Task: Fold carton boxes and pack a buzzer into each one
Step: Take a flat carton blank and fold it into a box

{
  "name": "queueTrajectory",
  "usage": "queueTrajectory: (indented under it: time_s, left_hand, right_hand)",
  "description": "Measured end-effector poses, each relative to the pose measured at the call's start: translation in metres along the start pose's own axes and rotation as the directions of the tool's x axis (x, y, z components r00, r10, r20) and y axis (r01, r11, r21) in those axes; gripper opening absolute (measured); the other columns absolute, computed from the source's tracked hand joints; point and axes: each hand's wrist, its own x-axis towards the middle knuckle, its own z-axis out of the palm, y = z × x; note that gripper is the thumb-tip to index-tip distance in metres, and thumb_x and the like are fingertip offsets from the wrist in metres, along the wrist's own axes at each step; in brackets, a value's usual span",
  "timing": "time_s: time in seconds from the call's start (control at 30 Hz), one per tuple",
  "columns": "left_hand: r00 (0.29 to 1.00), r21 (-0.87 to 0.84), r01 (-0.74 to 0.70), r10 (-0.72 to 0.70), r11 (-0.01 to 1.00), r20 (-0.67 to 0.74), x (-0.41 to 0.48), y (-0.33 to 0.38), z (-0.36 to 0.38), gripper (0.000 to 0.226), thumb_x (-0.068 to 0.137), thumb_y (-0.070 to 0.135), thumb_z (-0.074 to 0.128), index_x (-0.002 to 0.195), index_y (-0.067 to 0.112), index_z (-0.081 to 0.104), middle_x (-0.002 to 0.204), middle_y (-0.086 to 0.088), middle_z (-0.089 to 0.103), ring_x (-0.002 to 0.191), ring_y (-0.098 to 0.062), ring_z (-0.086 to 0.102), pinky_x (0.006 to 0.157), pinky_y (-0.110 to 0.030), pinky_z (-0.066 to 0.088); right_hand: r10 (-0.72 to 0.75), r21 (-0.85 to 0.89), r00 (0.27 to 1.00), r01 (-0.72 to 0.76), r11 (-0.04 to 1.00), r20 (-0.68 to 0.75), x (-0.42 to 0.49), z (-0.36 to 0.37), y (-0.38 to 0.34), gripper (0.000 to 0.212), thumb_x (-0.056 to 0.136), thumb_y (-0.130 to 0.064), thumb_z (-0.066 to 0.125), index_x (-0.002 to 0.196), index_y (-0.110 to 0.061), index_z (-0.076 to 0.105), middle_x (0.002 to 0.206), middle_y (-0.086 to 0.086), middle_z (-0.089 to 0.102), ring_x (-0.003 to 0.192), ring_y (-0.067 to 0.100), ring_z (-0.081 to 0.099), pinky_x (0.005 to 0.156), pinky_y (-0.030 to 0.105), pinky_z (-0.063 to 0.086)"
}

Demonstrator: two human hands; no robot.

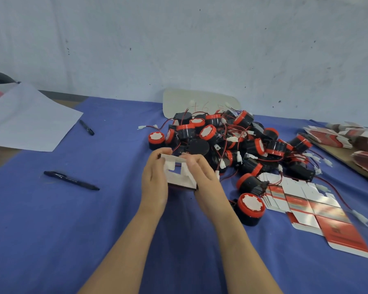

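A small white carton box (180, 176), half folded with its flaps up and its inside showing, is held between both hands above the blue cloth. My left hand (154, 179) grips its left side, thumb at the top corner. My right hand (202, 177) grips its right side, fingers curled over the top edge. Just behind lies a heap of black-and-red buzzers (238, 143) with red and black wires. One single buzzer (250, 209) stands to the right of my right wrist. Flat red-and-white cartons (312, 209) are fanned out on the cloth at the right.
Two black pens (71, 180) (86, 127) lie on the blue cloth (51, 230) at the left, next to a white paper sheet (26, 119). More stacks of flat cartons (353, 136) sit on a board at the far right. A pale panel (200, 101) leans on the wall.
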Motion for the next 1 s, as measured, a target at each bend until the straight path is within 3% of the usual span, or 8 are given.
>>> queueTrajectory:
  time_s: [0.07,0.17,0.23,0.33,0.5,0.73,1.0]
  left_hand:
    - [0.998,0.022,0.007,-0.006,1.000,-0.060,0.000,0.000,0.001,0.033,0.099,0.012,0.034,0.099,0.020,0.066,0.091,0.015,0.067,0.081,0.003,0.061,0.065,-0.010,0.047]
    - [0.992,0.014,0.013,-0.012,1.000,-0.124,-0.001,-0.001,0.003,0.038,0.101,0.022,0.031,0.089,0.019,0.066,0.083,0.011,0.067,0.073,0.000,0.060,0.059,-0.014,0.047]
    - [0.990,0.000,0.003,-0.003,1.000,-0.141,0.000,-0.001,0.002,0.046,0.103,0.031,0.026,0.088,0.017,0.066,0.082,0.006,0.068,0.070,-0.001,0.061,0.057,-0.013,0.046]
    - [0.990,0.009,-0.008,0.009,1.000,-0.140,0.001,-0.002,0.001,0.051,0.102,0.037,0.023,0.087,0.016,0.066,0.082,0.002,0.068,0.071,-0.005,0.060,0.060,-0.015,0.047]
    - [0.992,0.038,-0.031,0.035,0.999,-0.120,-0.003,-0.003,0.003,0.049,0.104,0.034,0.023,0.088,0.014,0.065,0.079,0.003,0.066,0.068,-0.005,0.059,0.060,-0.015,0.047]
    - [0.994,0.064,-0.067,0.072,0.996,-0.085,-0.005,-0.006,0.004,0.048,0.102,0.040,0.024,0.091,0.017,0.064,0.085,-0.002,0.067,0.077,-0.017,0.062,0.068,-0.028,0.050]
    - [0.980,0.107,-0.185,0.191,0.977,-0.053,-0.007,-0.006,0.004,0.050,0.092,0.054,0.022,0.091,0.025,0.063,0.089,0.013,0.065,0.086,-0.004,0.060,0.074,-0.008,0.042]
  right_hand:
    - [0.012,-0.020,1.000,-0.012,1.000,-0.009,0.000,-0.001,0.000,0.039,0.081,-0.054,0.057,0.094,-0.018,0.063,0.106,0.002,0.067,0.103,0.025,0.061,0.095,0.040,0.046]
    - [-0.025,-0.135,0.999,0.028,0.990,0.028,0.000,0.003,0.001,0.011,0.089,-0.026,0.061,0.099,-0.028,0.063,0.098,-0.020,0.064,0.096,0.004,0.060,0.085,0.026,0.051]
    - [-0.056,-0.213,0.998,0.064,0.975,0.040,-0.001,0.005,0.004,0.026,0.091,-0.013,0.062,0.108,-0.032,0.059,0.103,-0.023,0.062,0.099,-0.001,0.058,0.085,0.023,0.052]
    - [-0.082,-0.284,0.996,0.084,0.955,0.017,-0.001,0.006,0.003,0.027,0.090,-0.016,0.065,0.108,-0.035,0.058,0.105,-0.019,0.062,0.100,0.004,0.059,0.086,0.026,0.052]
    - [-0.137,-0.403,0.988,0.097,0.910,-0.072,-0.001,0.008,0.005,0.026,0.089,-0.021,0.066,0.089,-0.043,0.053,0.094,-0.023,0.061,0.088,-0.010,0.055,0.067,0.005,0.042]
    - [-0.149,-0.477,0.985,0.089,0.874,-0.090,0.001,0.008,0.007,0.024,0.091,-0.016,0.061,0.099,-0.037,0.053,0.110,-0.003,0.060,0.100,0.009,0.056,0.080,0.018,0.044]
    - [-0.114,-0.341,0.990,0.081,0.937,-0.077,0.000,0.005,0.000,0.010,0.094,-0.030,0.057,0.091,-0.038,0.061,0.092,-0.025,0.065,0.090,-0.006,0.058,0.073,0.006,0.042]
